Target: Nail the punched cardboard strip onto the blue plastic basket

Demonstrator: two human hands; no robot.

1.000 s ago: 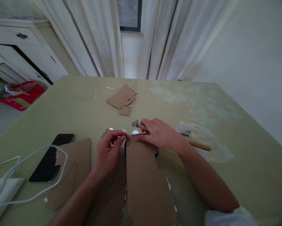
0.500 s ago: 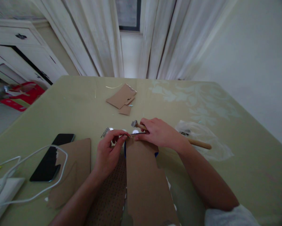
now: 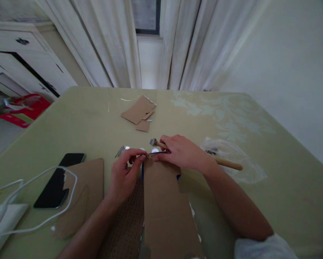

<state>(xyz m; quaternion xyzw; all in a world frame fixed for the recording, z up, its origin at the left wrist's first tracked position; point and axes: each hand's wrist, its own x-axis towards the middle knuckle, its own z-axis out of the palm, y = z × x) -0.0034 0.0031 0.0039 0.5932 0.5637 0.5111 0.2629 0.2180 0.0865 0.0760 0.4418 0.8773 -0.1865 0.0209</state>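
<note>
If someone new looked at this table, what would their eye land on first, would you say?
Both hands meet mid-table at the far end of a cardboard strip: the left hand and right hand pinch a thin metal pin between them, the right also gripping a small hammer. Left of them lies a black phone crossed by a white cable.

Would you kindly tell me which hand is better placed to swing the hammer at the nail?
Right, probably. The right hand holds the hammer by its handle, head just beyond the cardboard strip; the left hand pinches the nail at the strip's top edge.
</note>
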